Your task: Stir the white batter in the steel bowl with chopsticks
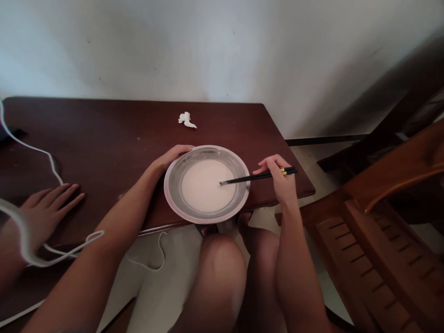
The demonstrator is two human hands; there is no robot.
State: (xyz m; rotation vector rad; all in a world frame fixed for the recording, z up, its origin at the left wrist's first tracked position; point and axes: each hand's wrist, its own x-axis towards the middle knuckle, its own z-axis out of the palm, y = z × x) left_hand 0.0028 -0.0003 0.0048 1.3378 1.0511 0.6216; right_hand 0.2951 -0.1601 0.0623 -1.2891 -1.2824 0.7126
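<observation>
A wide metal basin [176, 187] sits at the table's front edge, holding a milky white liquid [206, 185]. My left hand [173, 155] grips the basin's far left rim; some of its fingers are hidden. In my right hand [280, 175] is a pair of black chopsticks [248, 177] with gold bands near the top. They slant down to the left across the basin's right rim. Their tips, coated in white, are at the liquid's surface; whether they dip into it is hard to tell.
A crumpled white tissue [187, 120] lies on the dark wooden table [104, 129] behind the basin. Another person's hand [46, 210] rests flat at the left, near a white cable [38, 148]. A wooden chair [364, 249] stands at the right. My knees are under the basin.
</observation>
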